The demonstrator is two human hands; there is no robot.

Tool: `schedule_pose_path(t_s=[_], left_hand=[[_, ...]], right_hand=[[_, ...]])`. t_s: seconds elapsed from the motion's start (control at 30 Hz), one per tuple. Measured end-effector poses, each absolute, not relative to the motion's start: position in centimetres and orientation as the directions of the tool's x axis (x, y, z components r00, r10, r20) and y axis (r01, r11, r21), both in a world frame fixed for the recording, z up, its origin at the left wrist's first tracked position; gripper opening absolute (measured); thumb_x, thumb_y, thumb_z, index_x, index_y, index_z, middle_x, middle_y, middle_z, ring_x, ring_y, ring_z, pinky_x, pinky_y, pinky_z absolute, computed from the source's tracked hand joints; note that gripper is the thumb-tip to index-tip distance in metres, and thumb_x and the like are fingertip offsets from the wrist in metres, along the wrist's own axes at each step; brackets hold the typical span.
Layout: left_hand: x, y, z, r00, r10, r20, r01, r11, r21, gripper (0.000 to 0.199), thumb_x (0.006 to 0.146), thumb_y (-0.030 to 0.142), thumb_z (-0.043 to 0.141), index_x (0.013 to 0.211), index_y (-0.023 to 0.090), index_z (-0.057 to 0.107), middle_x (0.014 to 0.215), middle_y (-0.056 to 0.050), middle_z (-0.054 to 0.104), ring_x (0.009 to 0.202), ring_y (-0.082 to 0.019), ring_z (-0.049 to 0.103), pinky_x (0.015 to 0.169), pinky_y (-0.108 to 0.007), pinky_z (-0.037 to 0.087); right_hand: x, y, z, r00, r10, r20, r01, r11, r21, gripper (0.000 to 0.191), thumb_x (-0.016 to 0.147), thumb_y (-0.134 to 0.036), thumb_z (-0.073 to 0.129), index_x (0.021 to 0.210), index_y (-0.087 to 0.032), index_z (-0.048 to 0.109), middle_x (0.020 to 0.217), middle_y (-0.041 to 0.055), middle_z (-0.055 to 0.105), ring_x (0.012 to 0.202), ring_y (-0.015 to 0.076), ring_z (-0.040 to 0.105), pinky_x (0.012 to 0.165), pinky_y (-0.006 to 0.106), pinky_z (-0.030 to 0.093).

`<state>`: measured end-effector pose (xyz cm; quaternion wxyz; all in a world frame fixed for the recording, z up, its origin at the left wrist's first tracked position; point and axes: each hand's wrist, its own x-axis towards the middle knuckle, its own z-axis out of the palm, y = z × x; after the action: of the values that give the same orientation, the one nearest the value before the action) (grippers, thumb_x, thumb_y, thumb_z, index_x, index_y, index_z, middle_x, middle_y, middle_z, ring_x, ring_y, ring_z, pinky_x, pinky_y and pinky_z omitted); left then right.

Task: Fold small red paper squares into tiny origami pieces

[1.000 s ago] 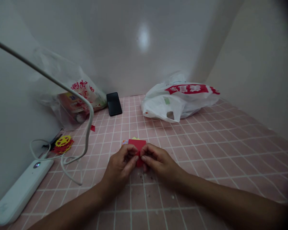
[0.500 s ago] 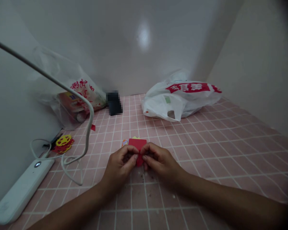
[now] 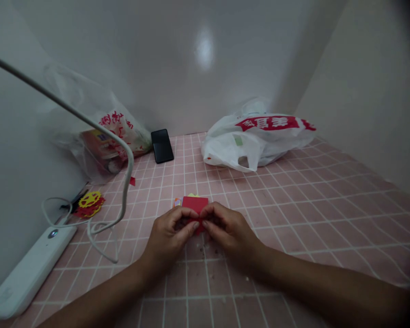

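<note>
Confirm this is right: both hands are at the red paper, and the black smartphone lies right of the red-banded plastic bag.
Wrong side: the head view shows the black smartphone left of the red-banded plastic bag. The left hand and right hand are at the red paper.

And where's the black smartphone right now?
In the head view, the smartphone lies left of centre near the back wall, just right of the translucent plastic bag.
</note>
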<state>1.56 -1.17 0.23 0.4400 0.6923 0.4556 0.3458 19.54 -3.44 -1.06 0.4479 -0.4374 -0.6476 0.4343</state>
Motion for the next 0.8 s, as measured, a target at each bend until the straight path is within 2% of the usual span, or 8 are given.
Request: schedule_pose_path(t_s=[0.23, 0.53, 0.8], left_hand=[[1.54, -1.28, 0.18, 0.356, 0.928, 0.11, 0.383, -0.253, 0.889, 0.005, 0.082, 0.018, 0.06, 0.083, 0.018, 0.065, 0.08, -0.001, 0.068, 0.071, -0.014, 0.063, 0.065, -0.024, 0.048], [1.81, -1.03, 0.4, 0.426, 0.871, 0.244, 0.475, -0.445, 0.76, 0.005, 0.083, 0.016, 0.058, 0.082, 0.019, 0.062, 0.077, 0.0, 0.065, 0.07, -0.014, 0.061, 0.065, -0.024, 0.046], [1.79, -1.15, 0.32, 0.427, 0.885, 0.189, 0.475, -0.397, 0.786, 0.005, 0.084, 0.017, 0.058, 0.082, 0.018, 0.062, 0.079, -0.001, 0.066, 0.071, -0.014, 0.062, 0.067, -0.025, 0.047]], right_hand=[[19.61, -3.41, -1.11, -0.242, 0.946, 0.214, 0.221, 0.269, -0.937, 0.01, 0.088, -0.011, 0.053, 0.087, -0.021, 0.057, 0.082, 0.0012, 0.061, 0.077, 0.0163, 0.058, 0.067, 0.028, 0.043], [19.73, -3.18, -0.97, -0.256, 0.951, 0.176, 0.18, 0.226, -0.958, 0.011, 0.088, -0.013, 0.053, 0.081, -0.021, 0.054, 0.074, -0.0003, 0.056, 0.074, 0.0162, 0.055, 0.066, 0.028, 0.041], [19.64, -3.05, -0.85, -0.281, 0.943, 0.177, 0.202, 0.238, -0.95, 0.013, 0.087, -0.01, 0.051, 0.079, -0.021, 0.051, 0.073, -0.0008, 0.054, 0.07, 0.0153, 0.051, 0.066, 0.028, 0.039]])
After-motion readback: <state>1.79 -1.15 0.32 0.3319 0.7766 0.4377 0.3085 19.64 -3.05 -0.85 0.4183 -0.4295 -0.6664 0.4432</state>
